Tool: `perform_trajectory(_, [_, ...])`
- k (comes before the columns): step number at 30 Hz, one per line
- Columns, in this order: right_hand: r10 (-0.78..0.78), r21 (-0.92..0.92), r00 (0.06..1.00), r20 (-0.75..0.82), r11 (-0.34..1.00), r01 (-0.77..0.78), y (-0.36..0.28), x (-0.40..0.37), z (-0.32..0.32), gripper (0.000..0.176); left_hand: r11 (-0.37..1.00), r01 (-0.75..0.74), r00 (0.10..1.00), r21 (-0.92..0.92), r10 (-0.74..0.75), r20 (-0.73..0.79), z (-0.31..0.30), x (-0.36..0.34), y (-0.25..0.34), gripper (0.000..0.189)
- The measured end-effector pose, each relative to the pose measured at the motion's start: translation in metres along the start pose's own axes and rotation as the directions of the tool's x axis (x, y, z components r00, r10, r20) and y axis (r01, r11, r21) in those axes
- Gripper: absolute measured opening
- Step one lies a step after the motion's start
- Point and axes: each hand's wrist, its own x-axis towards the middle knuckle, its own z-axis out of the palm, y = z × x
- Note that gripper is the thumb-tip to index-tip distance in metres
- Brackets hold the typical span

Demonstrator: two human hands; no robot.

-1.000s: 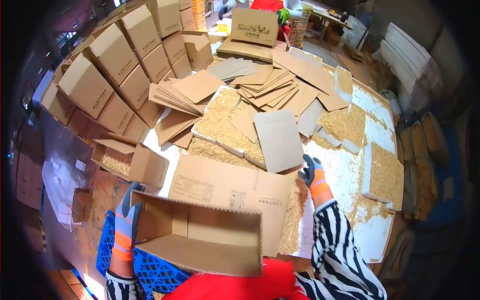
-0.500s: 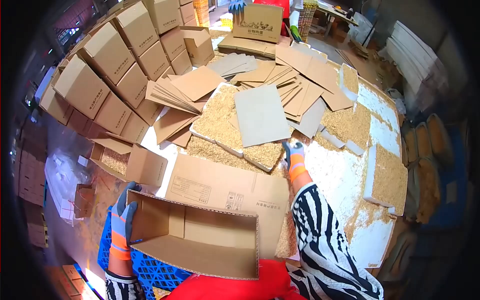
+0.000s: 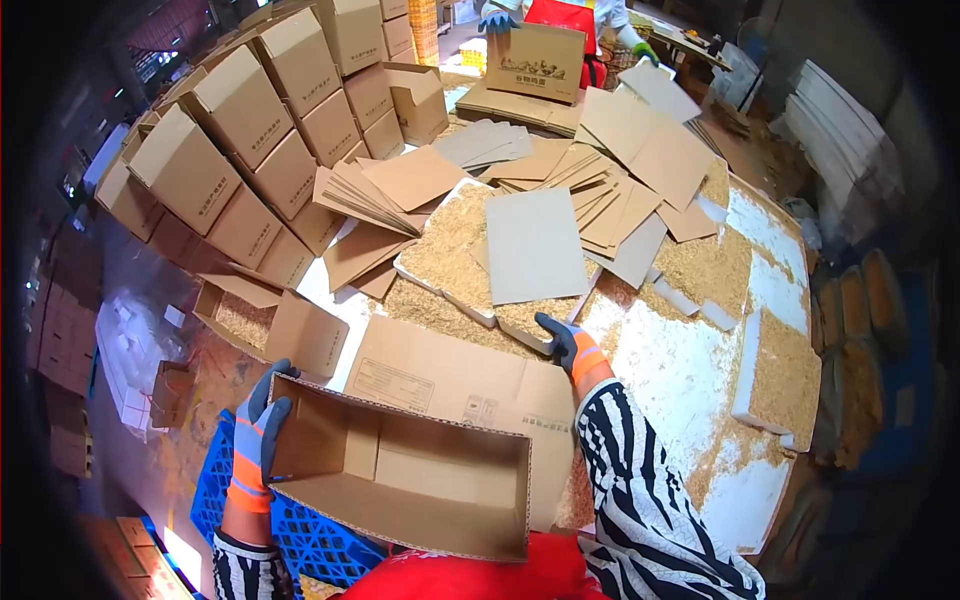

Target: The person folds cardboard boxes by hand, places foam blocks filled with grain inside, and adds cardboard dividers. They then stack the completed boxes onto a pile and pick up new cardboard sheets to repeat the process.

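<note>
My left hand [image 3: 262,425], in a grey and orange glove, grips the left edge of an open, empty cardboard box [image 3: 400,470]. The box rests near my body above a blue plastic crate [image 3: 310,540]. My right hand [image 3: 572,345], gloved too, has its fingers apart at the edge of a white foam tray filled with grain-like husks [image 3: 520,318]. Just above that hand lies a grey cardboard sheet [image 3: 537,245]. A flattened printed carton [image 3: 440,375] lies behind the open box.
Stacked cardboard boxes [image 3: 240,110] line the left. Brown cardboard sheets [image 3: 630,200] are fanned over the middle. A co-worker in a red apron [image 3: 562,14] stands at the far side, a blue glove at a printed box [image 3: 535,65]. Husk-covered foam [image 3: 785,370] lies right.
My right hand has shifted left and its fingers have spread near the foam tray. The view has shifted slightly, showing more of the co-worker. My left hand still holds the box.
</note>
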Motion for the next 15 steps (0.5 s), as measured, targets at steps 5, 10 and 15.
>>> perform_trajectory(5, [-0.627,-0.31,0.778,-0.022,0.744,0.591,0.022,0.004,-0.031,0.054,1.0,0.022,0.999,0.015,-0.022,0.024,-0.005,0.004,-0.004,0.055])
perform_trajectory(10, [-0.772,-0.581,0.623,0.124,0.452,0.677,0.028,-0.041,-0.134,0.088,1.0,-0.01,0.998,0.007,0.01,0.063,-0.002,0.01,0.0,0.055])
perform_trajectory(15, [-0.64,-0.129,0.765,-0.077,0.767,0.629,0.042,-0.162,-0.196,0.082,0.997,-0.07,0.991,0.018,0.067,0.112,0.013,0.018,-0.002,0.049])
